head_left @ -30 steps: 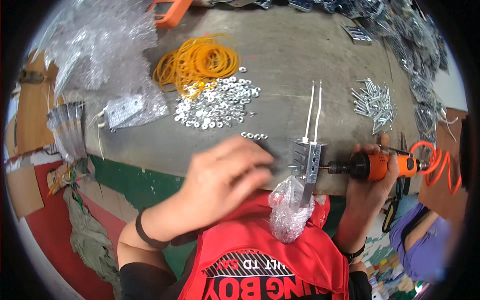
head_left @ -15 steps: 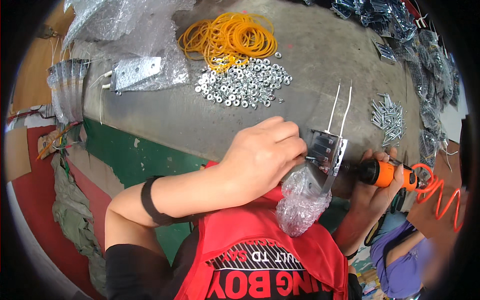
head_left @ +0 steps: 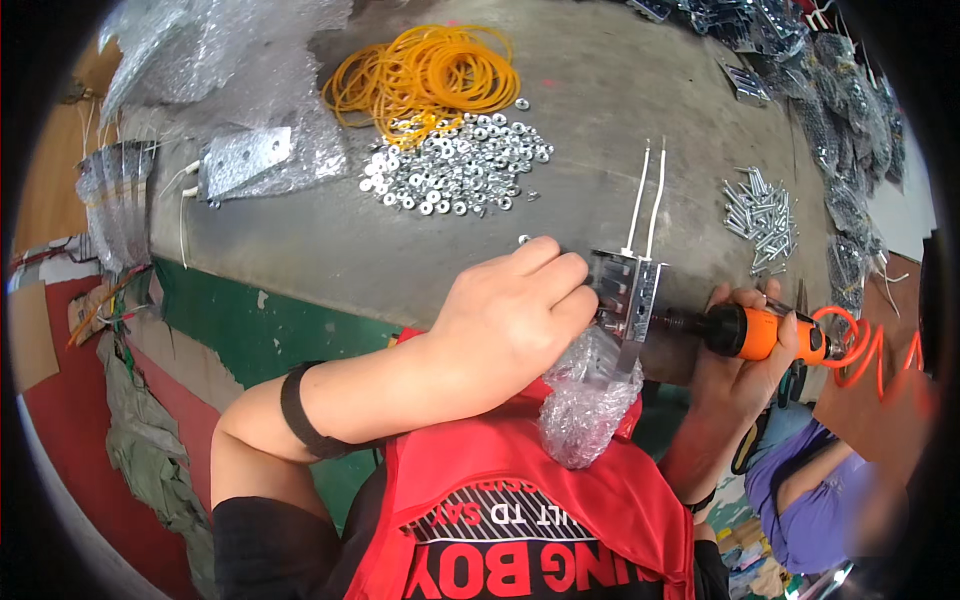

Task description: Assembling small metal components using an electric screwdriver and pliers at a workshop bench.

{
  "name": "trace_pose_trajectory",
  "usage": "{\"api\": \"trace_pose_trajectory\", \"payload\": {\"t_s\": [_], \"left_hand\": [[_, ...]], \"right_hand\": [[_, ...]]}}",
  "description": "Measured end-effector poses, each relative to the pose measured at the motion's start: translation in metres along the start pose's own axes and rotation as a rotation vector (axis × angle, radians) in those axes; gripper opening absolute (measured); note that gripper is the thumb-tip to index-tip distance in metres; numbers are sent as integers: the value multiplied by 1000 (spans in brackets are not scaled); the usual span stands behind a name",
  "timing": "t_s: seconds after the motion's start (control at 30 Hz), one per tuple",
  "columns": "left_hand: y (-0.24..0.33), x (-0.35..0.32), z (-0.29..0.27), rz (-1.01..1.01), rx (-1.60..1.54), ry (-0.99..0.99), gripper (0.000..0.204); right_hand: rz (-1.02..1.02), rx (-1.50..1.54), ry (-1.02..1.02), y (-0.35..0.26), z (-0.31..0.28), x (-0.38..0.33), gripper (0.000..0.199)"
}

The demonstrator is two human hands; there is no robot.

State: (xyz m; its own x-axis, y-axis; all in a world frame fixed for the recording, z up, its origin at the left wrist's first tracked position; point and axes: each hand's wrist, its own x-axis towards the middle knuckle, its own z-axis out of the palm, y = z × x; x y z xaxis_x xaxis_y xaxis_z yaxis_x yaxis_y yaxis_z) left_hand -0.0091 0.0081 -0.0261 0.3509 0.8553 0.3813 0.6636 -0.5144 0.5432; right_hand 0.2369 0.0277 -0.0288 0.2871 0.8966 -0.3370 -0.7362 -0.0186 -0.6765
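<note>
The left hand (head_left: 515, 325) is curling its fingers around a small perforated silver metal bracket (head_left: 625, 290), pinching it at the near edge of the grey, worn bench (head_left: 610, 90). Two thin white rods (head_left: 647, 195) are standing up from the top of the bracket, side by side and leaning slightly to the right. A crumpled clear plastic bubble-wrap bag (head_left: 585, 400) is hanging just beneath the bracket, resting against the person's red vest.

The right hand (head_left: 745, 365) is wrapping closed around an orange pneumatic screwdriver with a black nose (head_left: 755, 332), which is lying roughly level, its tip touching the right side of the bracket. A coiled orange air hose (head_left: 865, 350) is trailing from the back of the tool toward the right.

Farther back on the bench, a heap of small silver nuts and washers (head_left: 455, 165) is lying just in front of a tangle of yellow rubber bands (head_left: 430, 75), the two piles touching. To the left, a flat perforated metal plate inside clear bubble wrap (head_left: 245, 160) is sitting among more loose plastic wrapping. To the right, well apart from the nuts, a small pile of silver screws (head_left: 762, 210) is lying near a row of wrapped metal parts (head_left: 845, 110) curving along the far right edge.
</note>
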Motion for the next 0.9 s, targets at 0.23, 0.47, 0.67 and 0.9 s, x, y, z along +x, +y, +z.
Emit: {"api": "trace_pose_trajectory", "payload": {"t_s": [0.23,0.47,0.67,0.9], "left_hand": [[-6,-2,9,29,-72,52,17],[2,3,-1,113,94,-25,18],[-9,2,-7,51,-3,-96,11],[-7,9,-5,-96,-121,-81,18]], "right_hand": [[11,-16,-105,-3,-4,0,40],[3,-29,14,2,9,-2,38],[65,64,-65,2,6,-3,41],[17,13,53,5,17,-7,36]]}}
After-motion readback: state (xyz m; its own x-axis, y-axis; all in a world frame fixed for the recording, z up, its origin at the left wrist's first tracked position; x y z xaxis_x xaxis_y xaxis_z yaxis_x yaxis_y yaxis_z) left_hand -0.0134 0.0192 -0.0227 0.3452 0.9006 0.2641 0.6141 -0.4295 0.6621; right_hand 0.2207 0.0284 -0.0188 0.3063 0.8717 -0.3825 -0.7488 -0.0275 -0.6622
